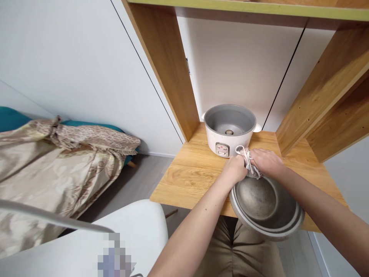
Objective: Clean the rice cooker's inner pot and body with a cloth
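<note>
Metal pot [258,198] partly behind right forearm [319,198]

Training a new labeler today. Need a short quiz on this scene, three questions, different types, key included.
1. Multiple choice: what do the left hand and right hand grip between them?
A) a ladle
B) a pale cloth
C) a plug
2. True or false: the rice cooker has a lid on it.
3. Fill in: of the rice cooker and the metal pot, the one nearer the camera is the ____.

Key:
1. B.
2. False; it is open and its inside shows.
3. Metal pot; its rim reaches past the front edge of the wooden surface.
</note>
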The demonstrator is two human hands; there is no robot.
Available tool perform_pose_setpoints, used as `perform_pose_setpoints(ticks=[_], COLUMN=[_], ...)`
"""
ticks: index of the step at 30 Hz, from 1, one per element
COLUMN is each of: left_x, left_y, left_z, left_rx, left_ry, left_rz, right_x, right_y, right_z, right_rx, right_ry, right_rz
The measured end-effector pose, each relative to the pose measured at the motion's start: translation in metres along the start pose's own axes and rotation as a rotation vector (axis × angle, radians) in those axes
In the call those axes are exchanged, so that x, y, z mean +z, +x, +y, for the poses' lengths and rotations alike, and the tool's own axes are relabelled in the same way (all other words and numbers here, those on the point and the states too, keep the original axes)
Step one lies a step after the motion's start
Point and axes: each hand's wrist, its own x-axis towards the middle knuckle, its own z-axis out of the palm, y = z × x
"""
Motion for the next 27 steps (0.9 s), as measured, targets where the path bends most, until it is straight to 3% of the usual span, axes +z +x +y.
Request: perform_pose_setpoints(ticks=[6,11,21,27], left_x=[0.002,0.005,0.002,0.003], left_y=[0.005,0.001,-0.004,0.000], left_z=[-0.004,-0.007,-0.003,-0.003], left_rx=[0.110,0.113,0.015,0.115], left_ry=[-0.003,-0.050,0.005,-0.009], left_rz=[0.000,0.056,0.029,0.023], right_x=[0.007,0.006,-0.001,-0.001], right_y=[-0.001,-0.003,-0.009,-0.009], right_z=[0.001,0.000,-0.003,-0.008], right_rx=[-0.047,-0.104,0.046,0.029], right_ry=[-0.055,-0.083,-0.067,-0.100], right_rz=[0.061,0.082,0.012,0.020])
